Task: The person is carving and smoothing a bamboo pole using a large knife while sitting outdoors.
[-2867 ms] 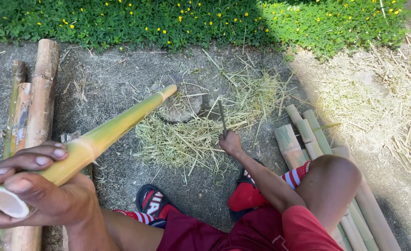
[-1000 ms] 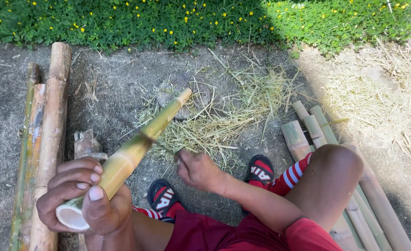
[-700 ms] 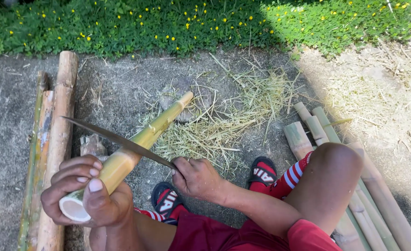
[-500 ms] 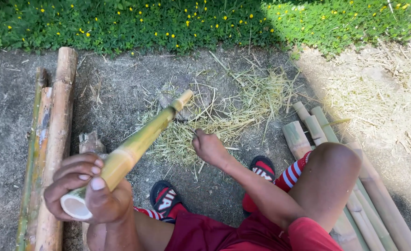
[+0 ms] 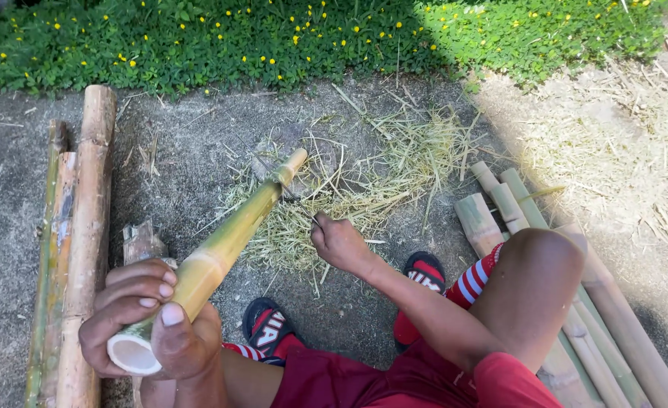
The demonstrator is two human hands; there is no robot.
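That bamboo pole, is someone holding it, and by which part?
Yes. The left hand grips the bamboo pole around its cut hollow near end. The right hand is closed on a thin dark handle, mostly hidden.

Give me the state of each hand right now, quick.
Left hand: closed around the near, cut end of the green bamboo pole.
Right hand: closed in a fist on something dark; what it holds cannot be told.

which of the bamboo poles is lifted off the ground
The green-yellow bamboo pole gripped at its cut hollow end by the left hand; only its far tip touches the ground. The brown poles at left and the stack at right lie flat.
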